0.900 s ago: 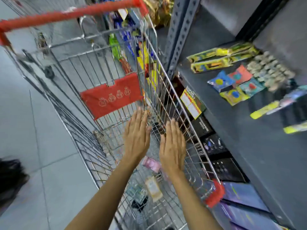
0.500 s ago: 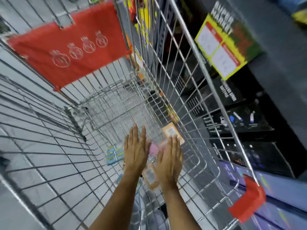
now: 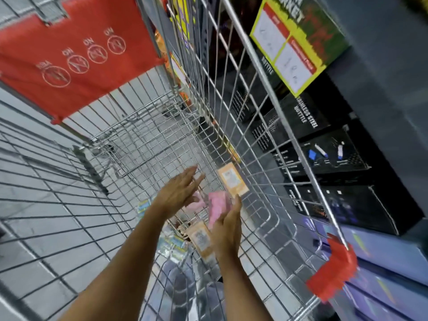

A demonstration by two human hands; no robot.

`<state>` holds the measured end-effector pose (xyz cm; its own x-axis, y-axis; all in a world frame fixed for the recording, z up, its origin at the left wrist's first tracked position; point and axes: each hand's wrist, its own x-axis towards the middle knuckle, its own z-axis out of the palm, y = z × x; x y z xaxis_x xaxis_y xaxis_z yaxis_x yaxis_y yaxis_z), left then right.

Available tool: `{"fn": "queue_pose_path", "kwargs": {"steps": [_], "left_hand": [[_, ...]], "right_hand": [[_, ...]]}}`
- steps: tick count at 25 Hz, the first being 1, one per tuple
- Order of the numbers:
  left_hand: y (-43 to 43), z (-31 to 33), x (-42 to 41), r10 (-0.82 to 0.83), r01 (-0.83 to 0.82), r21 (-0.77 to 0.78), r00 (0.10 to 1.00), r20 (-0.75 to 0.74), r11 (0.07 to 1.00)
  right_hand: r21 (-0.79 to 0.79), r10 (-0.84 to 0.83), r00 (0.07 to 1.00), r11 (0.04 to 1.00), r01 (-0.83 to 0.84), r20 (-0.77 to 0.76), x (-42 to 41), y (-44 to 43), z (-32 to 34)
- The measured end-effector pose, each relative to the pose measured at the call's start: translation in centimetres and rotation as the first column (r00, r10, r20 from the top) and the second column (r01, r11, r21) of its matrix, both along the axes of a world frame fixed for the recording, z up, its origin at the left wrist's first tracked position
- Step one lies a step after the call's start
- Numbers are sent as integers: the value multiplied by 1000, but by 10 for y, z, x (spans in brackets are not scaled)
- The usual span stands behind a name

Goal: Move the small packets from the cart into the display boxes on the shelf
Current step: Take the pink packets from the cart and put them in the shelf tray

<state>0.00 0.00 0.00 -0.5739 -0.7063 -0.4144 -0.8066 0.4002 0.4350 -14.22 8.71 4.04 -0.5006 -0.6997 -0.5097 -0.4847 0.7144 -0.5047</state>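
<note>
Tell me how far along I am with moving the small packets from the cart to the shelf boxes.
Nothing looks done from this view: no display boxes show. In hand: both hands are down in the cart, the right hand closing on a pink packet, the left hand open beside it. Left: orange packets and blue-green ones on the cart floor.

"STAINLESS STEEL BOTTLE" on black box (image 3: 305,117)

Floor (image 3: 34,228): pale grey tiles with dark joints. Dark grey shelving (image 3: 382,66) stands along the right side. Black boxes (image 3: 347,205) fill its lower level; a yellow-bordered sign (image 3: 289,45) hangs from the shelf edge. Lighting even; edges motion-blurred.
</note>
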Motion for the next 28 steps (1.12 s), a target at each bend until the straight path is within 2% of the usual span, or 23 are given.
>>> {"fn": "queue_pose_path", "kwargs": {"steps": [2, 3, 5, 7, 9, 10, 12, 16, 18, 20, 22, 28], "left_hand": [[-2, 2, 5, -11, 13, -48, 999, 32, 999], [1, 0, 6, 62, -60, -45, 997, 45, 997], [16, 0, -4, 331, -328, -54, 943, 45, 943], [38, 2, -26, 558, -558, 15, 830, 13, 830], [52, 3, -44, 652, -647, 91, 758, -34, 757], [55, 3, -50, 674, -665, 126, 737, -50, 737], [54, 2, -53, 692, -678, 148, 719, -67, 720], [42, 5, -44, 595, -589, 85, 799, -86, 803], [40, 9, -42, 601, -601, 26, 795, -82, 799], [42, 13, -44, 720, -717, 69, 688, -93, 694], [42, 17, -46, 813, -799, 151, 573, -103, 583], [34, 42, -43, 838, -851, 97, 480, -260, 517]], "right_hand": [[36, -45, 996, 998, 48, -79, -5, 3, -1], [50, -57, 986, 997, 66, -158, -8, 3, -1], [22, -56, 965, 998, 64, -255, -6, 4, -3], [13, 101, 961, 995, -101, -256, 6, 6, -2], [64, 285, 923, 958, -278, -258, 18, 8, -4], [103, 339, 905, 941, -323, -256, 21, 8, -8], [132, 345, 904, 938, -321, -253, 19, 8, -12], [42, 275, 923, 961, -274, -269, 15, 4, -13], [49, 260, 921, 965, -257, -289, 15, 3, -15], [115, 286, 914, 958, -264, -286, 15, 3, -17], [106, 291, 915, 956, -272, -280, 15, 2, -16], [-140, 294, 877, 919, -368, -380, 15, -19, 17]]}}
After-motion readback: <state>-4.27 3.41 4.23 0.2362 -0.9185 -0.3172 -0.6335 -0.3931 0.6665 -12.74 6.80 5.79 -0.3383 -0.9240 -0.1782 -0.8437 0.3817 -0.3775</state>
